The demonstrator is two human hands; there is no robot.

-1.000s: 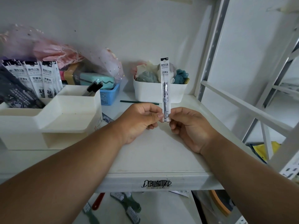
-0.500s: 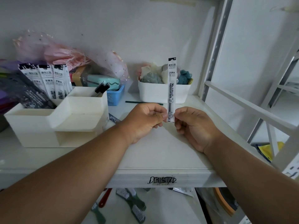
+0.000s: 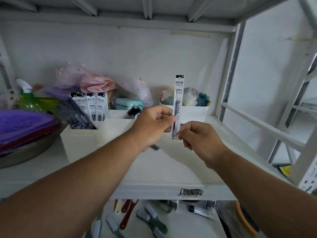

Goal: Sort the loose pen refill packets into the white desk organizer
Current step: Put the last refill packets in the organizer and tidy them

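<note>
The left hand point(image 3: 154, 124) pinches a pen refill packet point(image 3: 178, 107) between thumb and forefinger a little below its middle, its other fingers curled in toward the palm. The right hand point(image 3: 199, 136) has its fingertips at the packet's bottom end, on the right edge; they look to be nipping that corner, though blur there makes it hard to say whether they grip it or only touch it. From these two holds the packet stands nearly upright, long axis vertical, the black header at the top and the printed face toward the camera, held clear of the white shelf point(image 3: 171, 169). The white desk organizer point(image 3: 82, 140) lies to the left of the fingers and a little lower, so the left hand is the nearer one to it; the left forearm crosses in front of its right-hand part. In its rear left compartment other refill packets point(image 3: 92, 105) already stand on end, leaning slightly, with darker packets point(image 3: 75, 115) slanting beside them. Since the held packet's axis roughly matches theirs, the coming move seems to be mostly a sideways carry to the left, then a lowering bottom-end first, for which the right hand would probably have to let go.
</note>
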